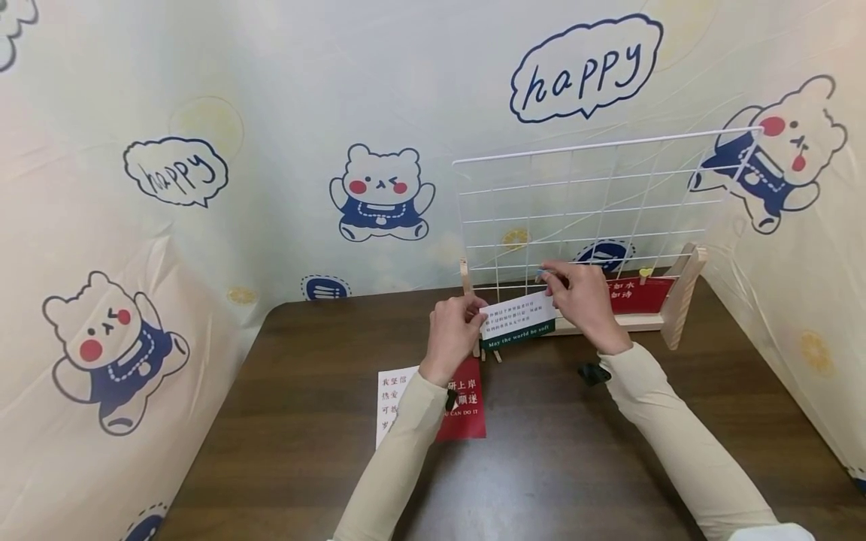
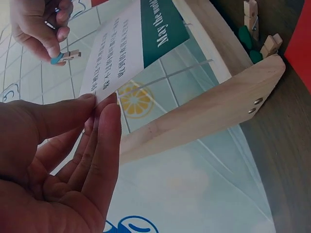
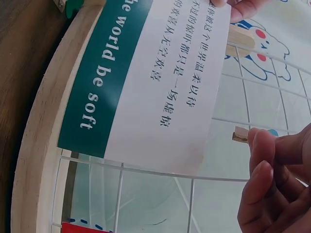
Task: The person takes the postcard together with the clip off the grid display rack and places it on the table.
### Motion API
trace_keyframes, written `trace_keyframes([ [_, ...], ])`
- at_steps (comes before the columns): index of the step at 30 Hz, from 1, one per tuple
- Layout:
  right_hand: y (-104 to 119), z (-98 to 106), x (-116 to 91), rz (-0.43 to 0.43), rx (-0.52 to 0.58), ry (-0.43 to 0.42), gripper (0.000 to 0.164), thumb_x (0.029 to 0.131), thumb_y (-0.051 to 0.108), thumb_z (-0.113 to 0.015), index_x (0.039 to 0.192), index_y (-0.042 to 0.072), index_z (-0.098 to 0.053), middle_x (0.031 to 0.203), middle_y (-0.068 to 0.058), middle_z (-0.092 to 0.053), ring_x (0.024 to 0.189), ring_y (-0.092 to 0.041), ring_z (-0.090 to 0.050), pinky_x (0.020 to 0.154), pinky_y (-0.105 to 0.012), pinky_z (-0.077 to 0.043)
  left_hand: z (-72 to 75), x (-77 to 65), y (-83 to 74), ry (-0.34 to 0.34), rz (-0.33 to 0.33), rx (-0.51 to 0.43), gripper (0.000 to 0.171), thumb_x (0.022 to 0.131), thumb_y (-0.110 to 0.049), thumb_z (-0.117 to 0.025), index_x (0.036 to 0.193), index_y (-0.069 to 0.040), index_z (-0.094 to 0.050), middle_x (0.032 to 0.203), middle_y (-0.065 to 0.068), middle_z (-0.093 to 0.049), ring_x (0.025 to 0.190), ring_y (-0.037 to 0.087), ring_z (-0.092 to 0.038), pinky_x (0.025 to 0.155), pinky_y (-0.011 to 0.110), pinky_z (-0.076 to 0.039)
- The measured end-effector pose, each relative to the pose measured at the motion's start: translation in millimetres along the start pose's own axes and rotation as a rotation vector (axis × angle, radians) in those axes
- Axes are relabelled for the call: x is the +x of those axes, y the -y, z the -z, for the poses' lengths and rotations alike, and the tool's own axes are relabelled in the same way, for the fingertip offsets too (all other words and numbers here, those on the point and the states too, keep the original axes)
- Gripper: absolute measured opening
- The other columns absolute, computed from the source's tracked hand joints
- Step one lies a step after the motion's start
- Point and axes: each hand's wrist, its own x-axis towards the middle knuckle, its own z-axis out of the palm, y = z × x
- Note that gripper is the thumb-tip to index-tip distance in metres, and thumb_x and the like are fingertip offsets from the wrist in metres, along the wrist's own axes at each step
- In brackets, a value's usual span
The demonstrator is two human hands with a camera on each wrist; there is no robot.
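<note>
A white card with a green strip (image 1: 519, 317) is pinched at its left edge between the thumb and fingers of my left hand (image 1: 455, 330). The strip reads "May the world be soft". My right hand (image 1: 578, 297) pinches a small wooden clothespin (image 2: 73, 55) with a blue-green end, just off the card's upper right. Both hands are in front of the white wire grid (image 1: 595, 203), which stands in a wooden base (image 2: 204, 107). On the grid's right part hangs a red card (image 1: 643, 295), under a clothespin with a yellow heart (image 1: 645, 274).
Several wooden clothespins (image 2: 251, 22) with green ends lie by the base's left foot. A white card (image 1: 392, 391) and a red card (image 1: 467, 409) lie on the brown table (image 1: 541, 451), partly under my left forearm. A printed curtain (image 1: 284, 98) surrounds the table.
</note>
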Motion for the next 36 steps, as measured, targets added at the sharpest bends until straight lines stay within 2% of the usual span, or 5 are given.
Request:
trace_keyframes([
  [8,0,1,-2,0.02,-0.015,-0.002,0.023,0.098,0.002,-0.066,0.119,-0.004,-0.075,0.074,-0.017,-0.075,0.058,-0.023,-0.06,0.048,-0.027,-0.031,5.9,-5.1,-0.1,0.056,0.014,-0.049,0.013,0.095,-0.012,-0.076,0.108,-0.007,-0.08,0.097,0.011,-0.08,0.078,0.018,-0.071,0.063,0.025,-0.059],
  [14,-3,0,-4,0.019,-0.009,-0.006,0.023,0.098,0.003,-0.067,0.118,-0.003,-0.076,0.076,-0.017,-0.076,0.059,-0.022,-0.06,0.05,-0.025,-0.032,9.4,-10.0,-0.8,0.07,0.014,-0.039,0.014,0.094,-0.012,-0.077,0.107,-0.007,-0.08,0.093,0.009,-0.079,0.076,0.016,-0.069,0.067,0.027,-0.056],
  [24,-5,-2,-8,0.039,-0.031,-0.008,0.023,0.097,0.005,-0.069,0.119,0.0,-0.077,0.112,-0.022,-0.078,0.071,-0.027,-0.062,0.064,-0.03,-0.045,8.0,-19.2,1.2,0.141,0.07,-0.075,0.014,0.093,-0.011,-0.078,0.106,-0.007,-0.08,0.093,0.009,-0.078,0.075,0.015,-0.069,0.067,0.026,-0.057],
  [33,-9,-3,-12,0.042,0.004,-0.009,0.022,0.096,0.003,-0.069,0.117,0.0,-0.077,0.107,-0.022,-0.079,0.058,-0.018,-0.052,0.054,-0.023,-0.038,5.0,-27.2,7.1,0.21,0.097,-0.097,0.015,0.092,-0.011,-0.08,0.106,-0.007,-0.08,0.091,0.009,-0.078,0.074,0.014,-0.067,0.067,0.027,-0.058],
  [36,-10,-3,-13,0.039,0.024,-0.007,0.021,0.096,0.002,-0.069,0.116,-0.001,-0.077,0.105,-0.022,-0.079,0.059,-0.019,-0.056,0.054,-0.021,-0.039,3.7,-30.2,9.9,0.227,0.11,-0.097,0.016,0.091,-0.01,-0.08,0.106,-0.006,-0.08,0.09,0.008,-0.077,0.073,0.014,-0.066,0.067,0.026,-0.057],
])
